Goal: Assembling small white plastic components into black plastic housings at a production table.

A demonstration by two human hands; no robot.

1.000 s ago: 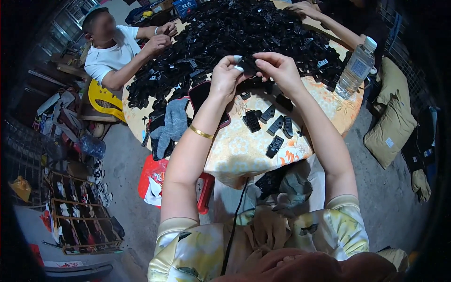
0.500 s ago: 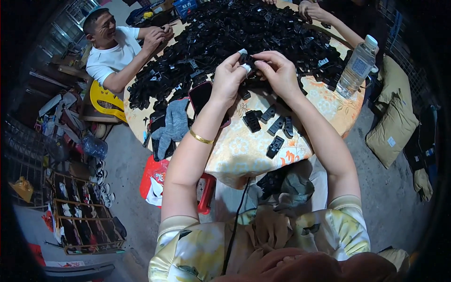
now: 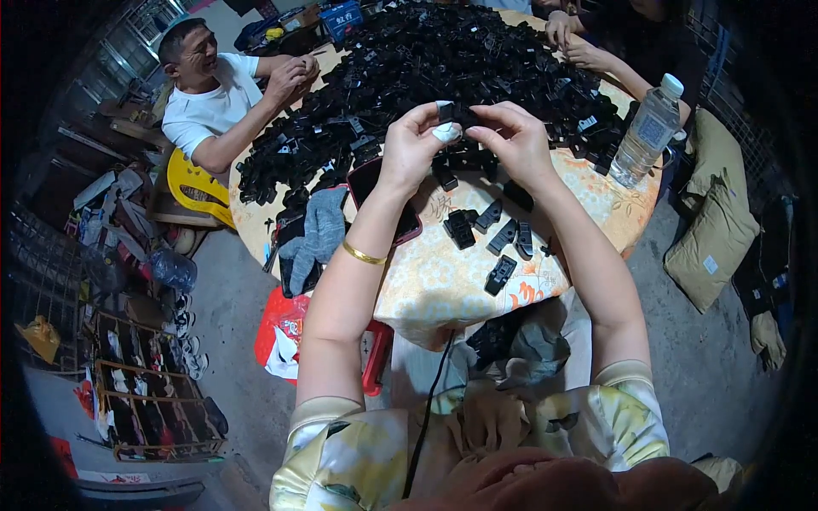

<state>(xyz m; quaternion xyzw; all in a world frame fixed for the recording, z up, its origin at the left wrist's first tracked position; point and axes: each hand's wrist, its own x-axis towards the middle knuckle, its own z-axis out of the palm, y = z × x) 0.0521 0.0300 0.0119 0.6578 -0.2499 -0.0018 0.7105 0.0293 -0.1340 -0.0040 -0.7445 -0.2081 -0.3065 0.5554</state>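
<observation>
My left hand and my right hand meet above the near edge of a heap of black plastic parts. Between their fingertips is a small black plastic part, its shape mostly hidden by my fingers. Both hands are closed on it, thumbs against forefingers. White wrapping covers the thumb and forefinger tips of my left hand. On the cloth between my forearms lie several loose black plastic pieces. A dark phone with a reddish edge lies partly under my left wrist.
Grey gloves lie left on the round flowered tablecloth. A clear bottle stands at right. A person in white sits left; other hands work at far right. A red stool and beige sacks flank the table.
My hands have shifted slightly, the right one outward, and the part between them has turned. Another loose black piece shows beside my right wrist. The person on the left has lowered their head a little.
</observation>
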